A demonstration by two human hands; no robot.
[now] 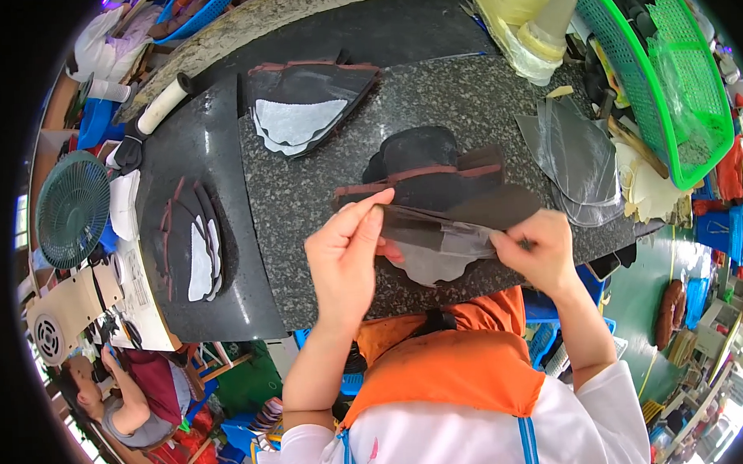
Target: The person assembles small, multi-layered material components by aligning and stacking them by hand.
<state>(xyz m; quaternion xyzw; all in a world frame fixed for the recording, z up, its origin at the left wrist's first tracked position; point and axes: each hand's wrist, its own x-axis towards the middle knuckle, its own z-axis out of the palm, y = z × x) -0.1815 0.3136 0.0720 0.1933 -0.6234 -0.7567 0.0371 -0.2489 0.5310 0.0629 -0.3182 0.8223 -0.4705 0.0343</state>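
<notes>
Both my hands hold a dark, flexible sheet piece (497,206) stretched between them over the stone worktop (306,226). My left hand (345,248) pinches its left end between thumb and fingers. My right hand (544,252) is closed on the right end, fingers curled. A shiny, see-through strip (466,240) runs along the near side of the piece. Under it shows a pale grey part with a wavy edge (430,267); whether the two are joined, I cannot tell. Just beyond lie black cut pieces (422,152) with reddish-brown edging, partly hidden by the held piece.
More black pieces with whitish backing lie at the back (301,103) and left (196,246). Grey translucent sheets (577,155) rest at right, beside a green basket (669,82). Tape rolls and a cone (544,30) stand behind. Far left are a fan (72,208) and another person (128,404).
</notes>
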